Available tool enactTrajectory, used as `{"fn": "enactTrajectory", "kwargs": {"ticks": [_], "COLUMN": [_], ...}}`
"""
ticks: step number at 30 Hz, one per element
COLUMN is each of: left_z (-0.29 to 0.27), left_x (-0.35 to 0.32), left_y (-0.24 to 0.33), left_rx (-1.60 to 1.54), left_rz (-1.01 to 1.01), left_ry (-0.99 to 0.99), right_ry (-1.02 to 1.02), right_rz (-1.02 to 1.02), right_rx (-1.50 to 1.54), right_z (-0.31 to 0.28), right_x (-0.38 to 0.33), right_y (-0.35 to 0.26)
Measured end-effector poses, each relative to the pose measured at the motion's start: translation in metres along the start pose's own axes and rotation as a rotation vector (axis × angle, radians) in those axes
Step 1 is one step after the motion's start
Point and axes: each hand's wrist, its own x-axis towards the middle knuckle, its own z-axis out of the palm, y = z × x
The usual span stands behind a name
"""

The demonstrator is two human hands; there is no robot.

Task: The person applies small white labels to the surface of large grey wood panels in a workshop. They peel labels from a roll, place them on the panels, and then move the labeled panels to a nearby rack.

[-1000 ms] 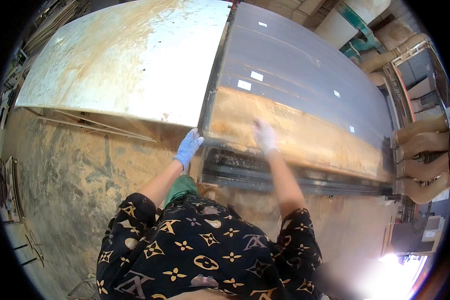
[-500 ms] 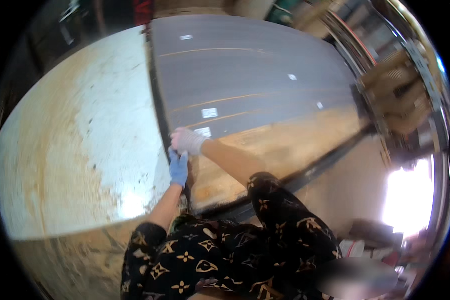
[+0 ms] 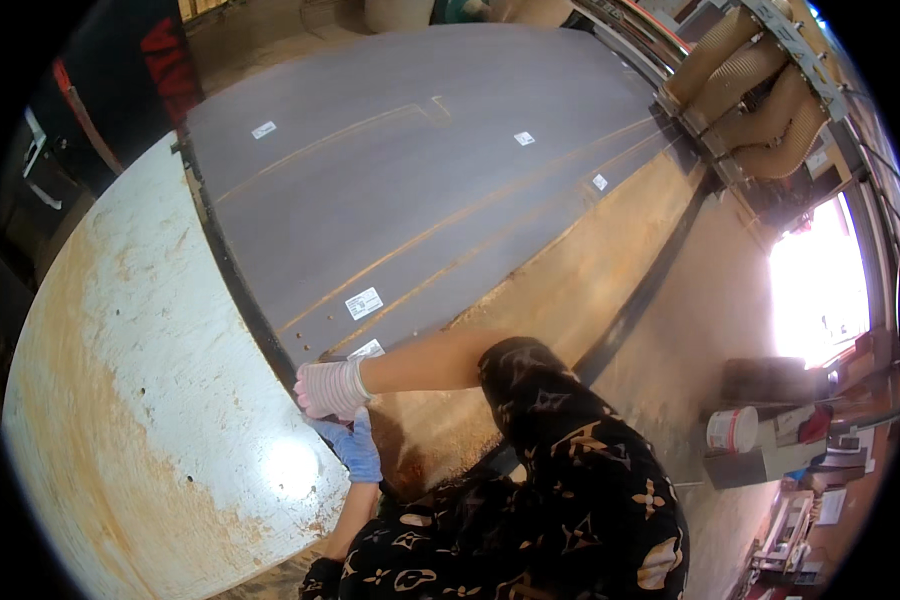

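Note:
My right hand [image 3: 330, 388], in a pink-and-white striped glove, is closed at the near left corner of a large grey panel [image 3: 400, 190]. Just below it my left hand [image 3: 355, 450], in a blue glove, curls in with its thumb raised, its fingertips partly covered. The two hands touch or nearly touch; whatever they grip is hidden. Thin cut lines run across the panel, and several white labels [image 3: 364, 303] are stuck on it. One label [image 3: 367, 349] lies beside my right wrist. Bare brown board [image 3: 590, 255] dusted with chips shows along the panel's near side.
To the left is a pale, dust-streaked table [image 3: 140, 390], separated from the panel by a dark gap. Ribbed hoses [image 3: 770, 100] on a machine stand at the far right. A white tub [image 3: 732, 430] and boxes sit at the right, near a bright opening [image 3: 820, 285].
The view has turned and shifted, so the panel's corner and both hands appear lower in the picture. My hands remain together at that corner, the right one above the left.

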Motion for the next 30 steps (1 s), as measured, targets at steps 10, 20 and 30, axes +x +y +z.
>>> {"fn": "enactTrajectory", "kwargs": {"ticks": [10, 20, 30], "left_z": [0.001, -0.017, -0.118], "left_x": [-0.035, -0.068, -0.102], "left_y": [0.067, 0.079, 0.056], "left_rx": [-0.832, -0.263, -0.092], "left_rz": [-0.276, -0.673, -0.128], "left_ry": [-0.094, -0.652, -0.774], "right_ry": [0.092, 1.166, 2.017], "right_rz": [0.159, 1.756, 0.751], "right_rx": [0.356, 0.813, 2.453], "right_z": [-0.092, -0.012, -0.015], "right_x": [-0.065, -0.181, -0.111], "right_y": [-0.053, -0.201, -0.242]}}
